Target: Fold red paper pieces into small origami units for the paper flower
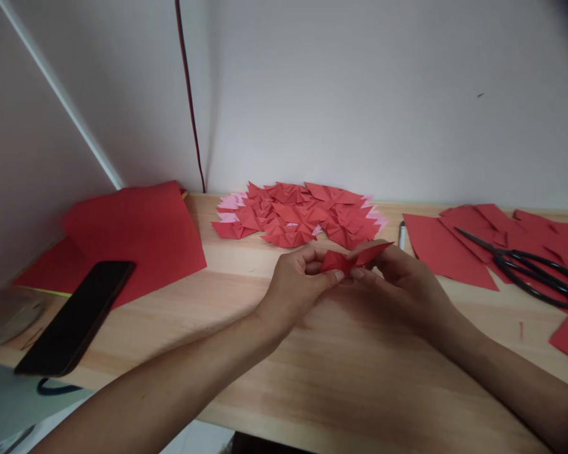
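Note:
Between my two hands, above the middle of the table, is a small folded red paper piece [335, 260]. My left hand [297, 277] pinches its left part between thumb and fingers. On the other side my right hand [401, 277] grips it with thumb and bent fingers, and one pointed flap sticks up to the right. Both thumb tips meet near the paper's centre, hiding part of the folds. Just beyond my hands lies a pile of folded red paper pieces [293, 217], with some pink ones at its sides.
Red paper sheets [142, 233] lie at the left, with a black phone [78, 315] resting partly on them. To the right are cut red papers [449, 249], black-handled scissors [524, 268] and a white marker [401, 235]. A wall [359, 94] borders the wooden table [359, 391].

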The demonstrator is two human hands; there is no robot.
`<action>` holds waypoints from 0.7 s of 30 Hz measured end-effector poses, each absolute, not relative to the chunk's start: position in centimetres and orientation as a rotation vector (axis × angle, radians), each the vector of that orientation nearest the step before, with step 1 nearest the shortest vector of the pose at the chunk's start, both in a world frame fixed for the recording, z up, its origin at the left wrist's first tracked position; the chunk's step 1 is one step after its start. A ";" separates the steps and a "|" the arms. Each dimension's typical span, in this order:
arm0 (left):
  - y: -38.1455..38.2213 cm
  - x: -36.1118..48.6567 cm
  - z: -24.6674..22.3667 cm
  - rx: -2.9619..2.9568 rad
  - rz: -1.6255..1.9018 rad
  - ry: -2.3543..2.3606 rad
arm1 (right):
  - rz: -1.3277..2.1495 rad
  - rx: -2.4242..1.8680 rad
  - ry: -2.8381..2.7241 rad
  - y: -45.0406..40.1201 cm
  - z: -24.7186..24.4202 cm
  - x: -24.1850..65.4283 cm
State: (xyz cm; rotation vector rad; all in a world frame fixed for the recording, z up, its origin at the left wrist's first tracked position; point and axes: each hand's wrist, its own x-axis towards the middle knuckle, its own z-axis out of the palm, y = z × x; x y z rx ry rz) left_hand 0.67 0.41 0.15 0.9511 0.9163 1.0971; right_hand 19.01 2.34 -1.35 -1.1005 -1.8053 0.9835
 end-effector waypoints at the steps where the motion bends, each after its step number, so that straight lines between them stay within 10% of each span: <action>1: 0.4 0.7 0.2 0.953 1.097 0.914 | 1.009 -1.108 -1.795 2.3 -1.3 18.9; 21: 0.3 1.0 0.1 1.046 1.048 0.976 | 1.011 -1.202 -1.700 2.4 -0.3 17.9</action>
